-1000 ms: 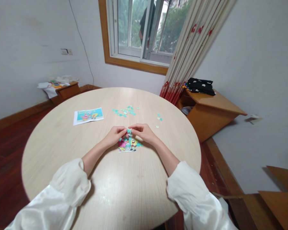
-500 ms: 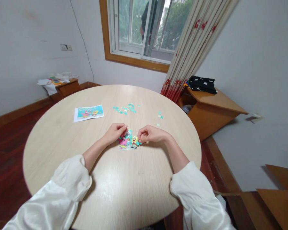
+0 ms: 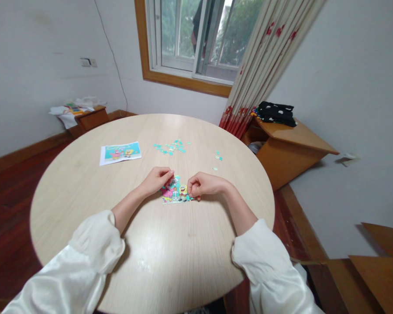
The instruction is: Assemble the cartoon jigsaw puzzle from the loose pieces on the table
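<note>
A partly assembled jigsaw puzzle (image 3: 175, 194) lies flat on the table, with a pink figure, a yellow square cartoon figure and teal background. My left hand (image 3: 157, 179) rests at its upper left edge, fingers curled together and touching it, covering that corner. At the right side of the puzzle is my right hand (image 3: 201, 184), its thumb and forefinger pinched on a small teal puzzle piece (image 3: 190, 199) beside the yellow figure. The fingers hide most of that piece.
Loose puzzle pieces (image 3: 172, 148) are scattered beyond my hands, with several more pieces (image 3: 218, 156) to the right. A printed reference picture (image 3: 121, 153) lies at left on the round table (image 3: 150, 244). Folded black cloth (image 3: 277, 114) sits on a wooden cabinet (image 3: 281, 148) beyond the edge.
My right fingers have turned slightly at the puzzle's right edge, and the teal piece there sits a little lower. My left hand stays in place.
</note>
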Tool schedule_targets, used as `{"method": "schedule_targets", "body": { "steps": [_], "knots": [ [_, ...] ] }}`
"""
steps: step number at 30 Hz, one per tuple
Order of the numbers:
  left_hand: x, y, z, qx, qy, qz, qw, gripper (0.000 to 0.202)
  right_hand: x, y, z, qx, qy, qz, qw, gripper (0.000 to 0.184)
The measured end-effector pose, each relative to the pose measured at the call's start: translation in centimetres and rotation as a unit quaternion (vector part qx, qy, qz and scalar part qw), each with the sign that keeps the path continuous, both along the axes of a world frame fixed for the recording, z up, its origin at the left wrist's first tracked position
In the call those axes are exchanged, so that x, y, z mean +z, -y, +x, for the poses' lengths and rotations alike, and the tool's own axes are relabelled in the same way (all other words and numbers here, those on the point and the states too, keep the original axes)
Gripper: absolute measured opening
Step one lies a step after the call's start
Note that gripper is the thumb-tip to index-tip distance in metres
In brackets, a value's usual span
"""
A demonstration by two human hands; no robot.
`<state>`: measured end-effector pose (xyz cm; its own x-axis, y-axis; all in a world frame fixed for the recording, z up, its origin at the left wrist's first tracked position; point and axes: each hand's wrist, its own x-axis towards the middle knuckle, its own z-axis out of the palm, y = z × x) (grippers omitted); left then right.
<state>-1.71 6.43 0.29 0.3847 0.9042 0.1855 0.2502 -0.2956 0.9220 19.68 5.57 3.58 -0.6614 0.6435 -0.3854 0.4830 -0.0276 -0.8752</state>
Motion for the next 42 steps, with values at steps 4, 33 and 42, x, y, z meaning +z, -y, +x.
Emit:
{"method": "schedule_targets", "body": {
  "steps": [4, 33, 42],
  "knots": [
    [0.12, 0.02, -0.02, -0.005, -0.004, -0.001, 1.000, 0.039, 0.28, 0.16, -0.17, -0.003, 0.020, 0.006, 1.000, 0.007],
    [-0.10, 0.02, 0.02, 0.000, 0.001, -0.007, 1.000, 0.039, 0.82, 0.33, -0.43, -0.009, 0.049, -0.001, 0.999, 0.010],
    [0.03, 0.10, 0.03, -0.005, 0.006, -0.008, 1.000, 0.040, 0.56, 0.27, -0.33, -0.003, 0.041, -0.004, 0.999, 0.013]
  ]
}}
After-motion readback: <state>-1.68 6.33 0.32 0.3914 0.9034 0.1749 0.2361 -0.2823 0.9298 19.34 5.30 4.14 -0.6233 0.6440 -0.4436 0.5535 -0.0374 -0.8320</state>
